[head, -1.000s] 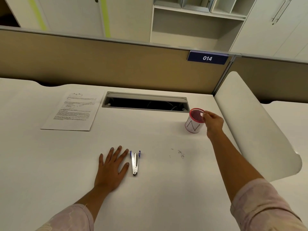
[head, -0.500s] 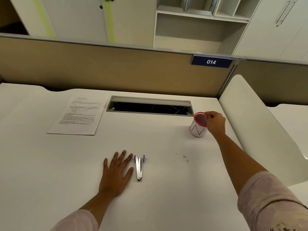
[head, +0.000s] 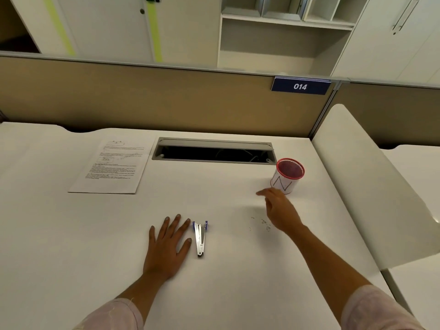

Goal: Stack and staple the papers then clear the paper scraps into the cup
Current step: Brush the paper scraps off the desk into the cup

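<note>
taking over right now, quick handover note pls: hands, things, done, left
Left hand: flat on the desk, stapler close on its right.
Right hand: open, blurred, just in front of the cup; seems empty.
Papers: one squared stack at the far left; staple too small to see.
Done: stacking, by the look of it.
Left: tiny specks by the right wrist may be scraps; if so, into the cup.
</note>
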The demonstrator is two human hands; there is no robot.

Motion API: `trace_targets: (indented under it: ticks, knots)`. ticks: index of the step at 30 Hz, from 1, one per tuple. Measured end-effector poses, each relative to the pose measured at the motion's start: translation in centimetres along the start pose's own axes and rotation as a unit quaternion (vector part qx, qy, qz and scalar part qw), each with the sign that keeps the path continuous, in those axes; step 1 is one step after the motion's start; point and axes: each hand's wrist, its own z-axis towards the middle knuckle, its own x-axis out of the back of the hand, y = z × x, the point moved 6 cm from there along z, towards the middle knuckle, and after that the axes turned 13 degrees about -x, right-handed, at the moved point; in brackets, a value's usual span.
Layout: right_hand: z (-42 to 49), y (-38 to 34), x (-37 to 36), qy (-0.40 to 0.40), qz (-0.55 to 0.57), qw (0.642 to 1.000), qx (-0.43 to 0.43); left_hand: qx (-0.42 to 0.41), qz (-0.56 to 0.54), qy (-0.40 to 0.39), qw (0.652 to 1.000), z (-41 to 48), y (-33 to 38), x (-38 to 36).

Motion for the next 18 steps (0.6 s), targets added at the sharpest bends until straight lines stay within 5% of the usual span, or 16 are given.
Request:
trace_targets:
  ticks: [7,14,18]
  knots:
    - [-4.6,1.9,-4.2,-0.097,-0.055,0.993,0.023,0.001,0.001,0.005,1.0,0.0,0.1,0.0]
    - [-7.9,4.0,-3.2,-0.029,-0.042,0.998,0.026,0.006,0.011,-0.004,1.0,0.1,0.0,-0.1]
    - [-8.5,5.3,-1.8,0.016,-0.019,0.999,-0.045,0.005,0.009,-0.006,1.0,0.1,0.0,-0.1]
